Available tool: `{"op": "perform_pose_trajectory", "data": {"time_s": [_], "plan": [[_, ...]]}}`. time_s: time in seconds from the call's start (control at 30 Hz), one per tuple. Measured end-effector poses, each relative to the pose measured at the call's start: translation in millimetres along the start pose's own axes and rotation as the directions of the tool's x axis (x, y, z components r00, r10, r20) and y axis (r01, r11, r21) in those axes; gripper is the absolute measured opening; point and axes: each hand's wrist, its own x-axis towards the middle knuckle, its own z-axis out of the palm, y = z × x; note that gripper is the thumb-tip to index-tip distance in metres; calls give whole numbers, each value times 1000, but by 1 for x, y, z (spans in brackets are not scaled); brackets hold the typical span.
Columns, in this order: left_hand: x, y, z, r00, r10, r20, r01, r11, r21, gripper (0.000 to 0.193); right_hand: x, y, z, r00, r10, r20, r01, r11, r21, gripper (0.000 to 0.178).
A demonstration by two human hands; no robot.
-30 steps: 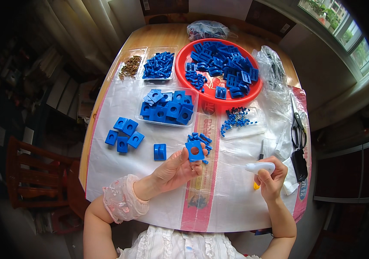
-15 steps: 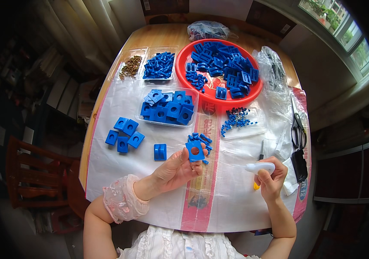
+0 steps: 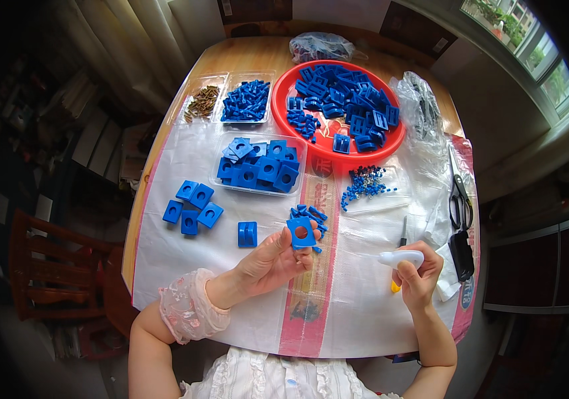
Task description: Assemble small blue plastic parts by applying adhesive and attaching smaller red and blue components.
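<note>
— What has the left hand [image 3: 268, 266] got?

— Its grip is clamped on a blue square block [image 3: 302, 233] with a round hole through the middle. Thumb and fingertips pinch the block by its edges and hold it up, hole facing the camera, above the white plastic sheet [image 3: 364, 312] that covers the worktop.

— And the right hand [image 3: 417, 276]?

— Its grip is closed around a white tool [image 3: 399, 258], whose rounded end points toward the left hand. Something yellow [image 3: 395, 287] shows just under that hand; I cannot tell what it is. The two hands are near each other but not touching.

— What lies close to the block?

— Just behind the left grip sits a small heap of loose blue pieces [image 3: 311, 215]. To its left lies a single blue channel piece [image 3: 247, 234], and farther left a cluster of four blue square blocks [image 3: 192, 207]. Beyond the heap is a clear tray of blue square blocks [image 3: 259, 167].

— Farther off?

— A red round bowl [image 3: 391, 143] piled with blue parts, a clear tray of blue pegs [image 3: 246, 101] and another of brownish screws [image 3: 201, 102] beside it. Ahead of the right grip lie tiny blue beads [image 3: 366, 188], a small screwdriver [image 3: 403, 232], and, off to its right, black scissors [image 3: 458, 199].
</note>
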Motion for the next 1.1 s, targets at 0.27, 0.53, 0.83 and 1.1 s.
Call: {"op": "perform_pose_trajectory", "data": {"time_s": [0.27,0.53,0.83,1.1], "plan": [[0,0,1,1000,3,-6,-3,1000,-6,58,0,2,1,1000,-8,-12,8,1000,-25,27],[0,0,1,1000,6,3,-6,1000,5,58,1,0,2,1000,-10,-10,10,1000,-17,26],[0,0,0,1000,6,-2,-6,1000,5,59,0,-1,2,1000,-5,-18,5,1000,-23,26],[0,1,2,1000,3,-1,-3,1000,-2,60,0,0,1,1000,-10,-14,10,1000,-22,26]]}}
